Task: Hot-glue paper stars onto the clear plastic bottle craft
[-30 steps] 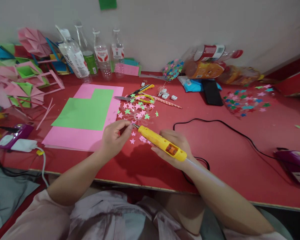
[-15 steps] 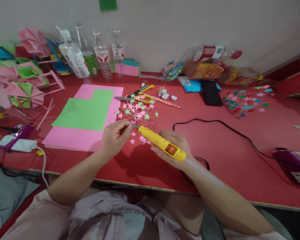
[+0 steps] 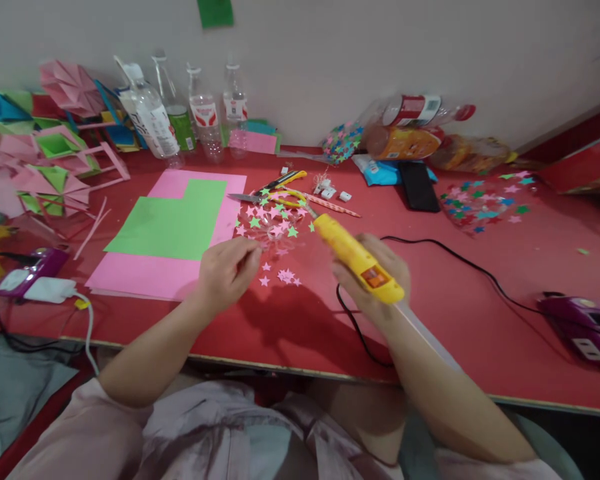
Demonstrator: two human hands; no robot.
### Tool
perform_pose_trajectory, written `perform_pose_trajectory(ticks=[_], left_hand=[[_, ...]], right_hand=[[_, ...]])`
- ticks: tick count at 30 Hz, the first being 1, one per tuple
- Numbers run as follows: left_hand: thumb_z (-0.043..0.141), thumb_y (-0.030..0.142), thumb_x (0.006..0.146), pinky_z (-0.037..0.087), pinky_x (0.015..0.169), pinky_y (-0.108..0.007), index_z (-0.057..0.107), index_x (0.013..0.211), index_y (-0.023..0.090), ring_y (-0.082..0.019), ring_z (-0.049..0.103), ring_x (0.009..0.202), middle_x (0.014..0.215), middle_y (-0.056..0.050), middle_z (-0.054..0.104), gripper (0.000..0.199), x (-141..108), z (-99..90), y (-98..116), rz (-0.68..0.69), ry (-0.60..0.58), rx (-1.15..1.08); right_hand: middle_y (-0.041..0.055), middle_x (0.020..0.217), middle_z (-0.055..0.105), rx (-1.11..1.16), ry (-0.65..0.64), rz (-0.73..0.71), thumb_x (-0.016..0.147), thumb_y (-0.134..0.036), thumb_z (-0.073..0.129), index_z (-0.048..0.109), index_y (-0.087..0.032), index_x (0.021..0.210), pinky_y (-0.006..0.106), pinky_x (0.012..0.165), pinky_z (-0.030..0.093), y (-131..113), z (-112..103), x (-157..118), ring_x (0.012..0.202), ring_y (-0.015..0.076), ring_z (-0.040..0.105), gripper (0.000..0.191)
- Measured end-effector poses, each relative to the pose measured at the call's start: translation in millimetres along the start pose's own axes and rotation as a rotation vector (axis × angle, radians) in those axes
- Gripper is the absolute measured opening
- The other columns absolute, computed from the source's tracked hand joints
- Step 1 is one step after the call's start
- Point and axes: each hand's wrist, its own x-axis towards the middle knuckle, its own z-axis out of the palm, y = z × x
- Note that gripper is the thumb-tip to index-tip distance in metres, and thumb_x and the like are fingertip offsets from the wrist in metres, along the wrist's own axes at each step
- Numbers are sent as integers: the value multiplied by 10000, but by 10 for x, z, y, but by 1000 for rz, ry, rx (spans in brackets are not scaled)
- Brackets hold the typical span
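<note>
My right hand is wrapped round a yellow hot glue gun, its metal nozzle pointing up and left, with a clear glue stick coming out of its back. My left hand is closed in a pinch above the pink sheet's right edge; what its fingertips hold is hidden. Between the hands lie loose pink paper stars. Just beyond is a clear plastic piece covered in pink and green stars. Scissors with yellow handles lie behind it.
A green sheet lies on pink paper at left. Plastic bottles stand by the wall. A phone, a star-covered piece and a purple power strip are at right; a black cord crosses the table.
The glue gun in my right hand has moved right, away from my left fingertips, where its nozzle was. My left hand has stayed nearly in place, still pinched.
</note>
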Motion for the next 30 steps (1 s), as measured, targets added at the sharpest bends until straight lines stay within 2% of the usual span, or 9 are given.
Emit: perform_pose_trajectory(ticks=[2,5,10,14,16,19,21,25,30], left_hand=[[488,206,865,394,521,-210,573,715,182,-76,493,510,583,17,578,174,36,-22,2,-239,-28,-192],[500,237,841,365,433,-192,578,700,184,-65,457,431,517,31,551,171,88,-40,-20,-501,-82,-486],[512,238,785,362,404,-182,570,658,186,-70,463,433,491,24,541,149,101,-22,-20,-687,-198,-757],[526,252,745,350,397,-186,549,636,187,-70,446,423,484,28,528,129,79,4,6,-777,-283,-877],[523,250,728,330,390,-186,536,624,186,-65,433,414,485,32,521,123,77,9,12,-824,-314,-924],[516,237,721,294,385,-188,526,621,183,-59,415,403,491,35,511,113,78,5,24,-884,-371,-979],[514,236,719,261,380,-193,520,617,183,-59,408,400,492,32,507,115,79,-3,41,-907,-413,-997],[511,252,723,228,382,-210,501,596,188,-64,369,384,442,38,451,143,78,-13,85,-958,-500,-1050],[511,253,707,204,387,-228,494,580,185,-60,310,355,411,43,424,145,65,12,98,-1010,-570,-1156]], right_hand=[[37,825,536,-100,38,74,832,-276,614,475,-236,791,304,638,427,142,-61,28,732,173,530,150],[53,870,517,-233,-127,114,762,-216,625,482,-228,827,317,645,447,425,-80,31,768,197,536,157],[43,814,520,-306,-460,219,686,-126,637,527,-187,763,294,627,448,751,31,-21,693,165,532,148],[36,817,557,-313,-576,213,669,-132,665,584,-174,790,276,614,455,795,22,-7,680,148,551,151],[57,858,594,-345,-571,201,683,-164,688,616,-171,869,305,659,474,721,-38,37,741,180,585,199],[88,854,624,-394,-446,126,800,-281,642,617,-173,875,355,694,471,443,-109,132,786,221,597,133],[66,821,631,-274,-323,-19,885,-264,543,598,-191,869,326,684,471,179,-90,191,770,190,595,92],[43,851,665,-83,-288,-348,900,-189,509,576,-211,897,313,753,497,-245,85,243,820,166,605,70],[25,770,666,-102,-195,-461,894,-163,518,574,-214,856,287,694,501,-296,236,241,741,148,604,84]])
